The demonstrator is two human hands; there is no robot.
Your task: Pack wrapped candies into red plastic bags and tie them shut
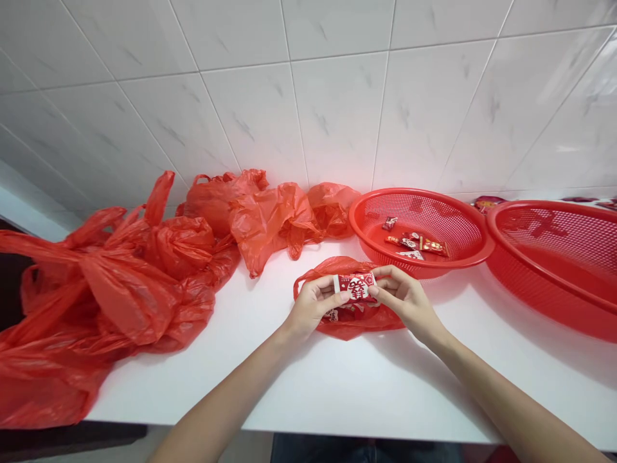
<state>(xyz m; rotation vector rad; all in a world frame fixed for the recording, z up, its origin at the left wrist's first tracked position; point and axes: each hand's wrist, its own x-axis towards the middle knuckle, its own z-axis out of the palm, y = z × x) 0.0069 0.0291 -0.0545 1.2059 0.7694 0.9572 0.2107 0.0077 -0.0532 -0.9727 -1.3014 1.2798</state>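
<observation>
Between both hands I hold a small red-and-white candy packet (357, 287) with a large printed character on its front. My left hand (315, 301) pinches its left end, thumb on the front. My right hand (401, 297) grips the right end the same way. Just beneath the packet lies an opened red plastic bag (349, 330) on the white table (270, 379). More red wrapped candies (343, 314) show inside this bag, partly hidden by my hands and the packet.
A red plastic basket (475, 254) behind my right hand holds several wrapped candies (431, 246). Another larger red basket (540, 289) stands at the right. Knotted red bags (139, 296) are heaped at the left, with more bags (272, 218) along the tiled wall (337, 116).
</observation>
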